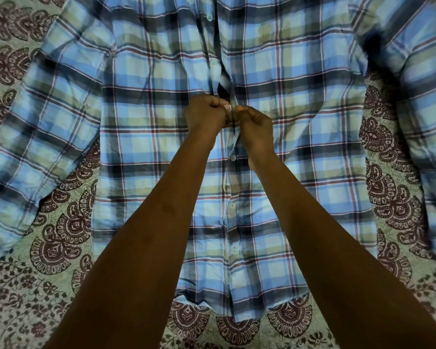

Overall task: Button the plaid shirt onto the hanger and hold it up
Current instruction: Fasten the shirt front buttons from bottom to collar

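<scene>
Head view, hands point(230, 117) pinching plaid shirt point(149, 137) placket

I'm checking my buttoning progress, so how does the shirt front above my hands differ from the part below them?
Above the hands, the plaid shirt placket gapes, showing a dark opening; below, it lies closed and flat. Above, one button shows; below, several, including one. Both lie on the patterned bedspread.

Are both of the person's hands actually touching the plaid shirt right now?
Touching. The head view shows the left hand and right hand both pinching the plaid shirt at its front opening, fabric gathered between the fingertips.
</scene>
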